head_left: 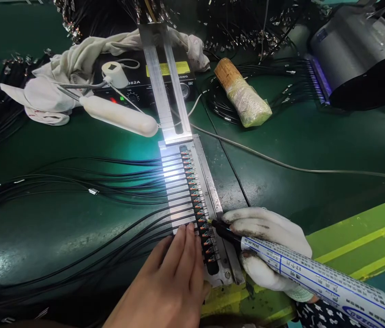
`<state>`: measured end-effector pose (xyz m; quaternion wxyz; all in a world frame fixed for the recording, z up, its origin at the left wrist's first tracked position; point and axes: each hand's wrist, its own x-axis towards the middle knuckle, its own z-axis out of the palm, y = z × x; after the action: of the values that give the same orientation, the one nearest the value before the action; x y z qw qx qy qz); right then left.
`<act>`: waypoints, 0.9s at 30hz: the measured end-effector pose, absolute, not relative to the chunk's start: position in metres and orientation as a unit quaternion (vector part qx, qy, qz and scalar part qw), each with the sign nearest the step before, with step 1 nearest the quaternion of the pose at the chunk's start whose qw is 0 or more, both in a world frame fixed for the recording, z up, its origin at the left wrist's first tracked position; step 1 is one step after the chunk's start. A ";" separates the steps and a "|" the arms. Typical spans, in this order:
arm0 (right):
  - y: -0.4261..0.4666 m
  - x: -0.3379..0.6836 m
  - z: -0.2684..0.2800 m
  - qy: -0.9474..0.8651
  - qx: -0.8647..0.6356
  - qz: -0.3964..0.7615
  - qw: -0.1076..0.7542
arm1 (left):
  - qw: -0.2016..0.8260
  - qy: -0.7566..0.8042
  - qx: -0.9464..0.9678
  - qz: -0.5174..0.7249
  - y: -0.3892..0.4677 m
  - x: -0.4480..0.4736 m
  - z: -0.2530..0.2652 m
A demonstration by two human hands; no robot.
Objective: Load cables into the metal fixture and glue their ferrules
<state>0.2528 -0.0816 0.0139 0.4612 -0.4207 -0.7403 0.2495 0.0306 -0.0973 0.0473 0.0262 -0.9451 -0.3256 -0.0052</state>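
Note:
A long metal fixture (218, 196) lies in front of me, with a row of thin black cables (138, 219) laid across it. Their ends, showing small orange and silver tips, line up along its dark slot. My bare left hand (175, 278) grips the fixture's near end, fingers together on top of the plate and cables; its thumb is mostly hidden. In a white glove, my right hand (271, 241) is closed around a labelled white glue tube (315, 278). The tube's black nozzle points left and meets the row of cable ends.
A slotted metal plate (149, 59) rises beyond the fixture. Left of it hangs a white lamp (120, 116), before a black control box (148, 86). A wrapped wooden-handled tool (243, 93) and a grey machine with purple light (359, 59) stand right. Green-yellow board (363, 241) lies near right.

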 end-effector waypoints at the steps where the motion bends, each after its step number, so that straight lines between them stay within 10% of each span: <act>1: -0.082 0.253 0.014 -0.741 -0.422 0.247 0.461 | 0.027 -0.325 -0.945 -0.005 -0.098 0.030 0.047; 27: -0.084 0.254 0.018 -0.758 -0.408 0.228 0.454 | 0.032 -0.326 -0.945 -0.017 -0.101 0.030 0.044</act>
<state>0.2543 -0.0838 0.0183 0.4541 -0.4082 -0.7582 0.2285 0.0305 -0.1005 0.0440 0.0321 -0.9448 -0.3257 -0.0172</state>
